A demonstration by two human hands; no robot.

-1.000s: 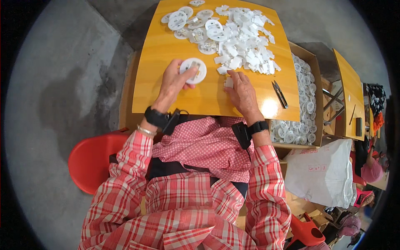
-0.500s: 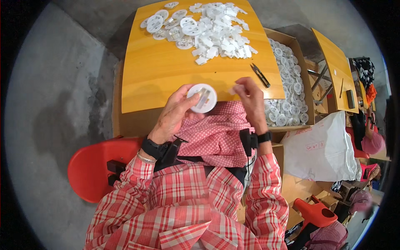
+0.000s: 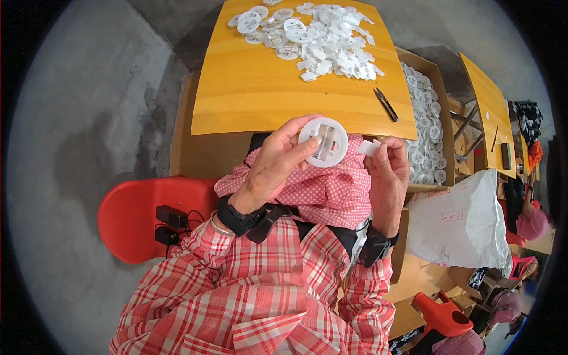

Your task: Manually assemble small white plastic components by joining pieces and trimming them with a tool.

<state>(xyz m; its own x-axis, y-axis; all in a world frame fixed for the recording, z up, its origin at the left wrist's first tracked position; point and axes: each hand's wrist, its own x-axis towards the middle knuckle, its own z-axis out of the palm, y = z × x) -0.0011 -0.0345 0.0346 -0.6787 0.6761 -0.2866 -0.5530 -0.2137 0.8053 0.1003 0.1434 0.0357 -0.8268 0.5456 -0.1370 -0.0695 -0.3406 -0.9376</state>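
My left hand (image 3: pixel 275 160) grips a round white plastic disc (image 3: pixel 337 142) by its left side, thumb lying on the face. A clear rectangular window crosses the disc's middle. Just to its right, my right hand (image 3: pixel 390 171) pinches a small white rectangular piece (image 3: pixel 368 147) between thumb and fingers, apart from the disc. Both hands are over my lap, at the near edge of the yellow table (image 3: pixel 254 100). Farther back lie a heap of small white pieces (image 3: pixel 340 44) and several loose white discs (image 3: pixel 248 22).
Black thread snips (image 3: pixel 386 105) lie near the table's right edge. Beside the table stands a cardboard box (image 3: pixel 447 118) full of white discs. A white sack (image 3: pixel 461 219) is at my right, a red chair (image 3: pixel 136 219) at my left. Other people sit far right.
My right hand has come down and turned, and the white piece now shows clearly in its fingers. My left hand still holds the disc. The whole view has shifted somewhat.
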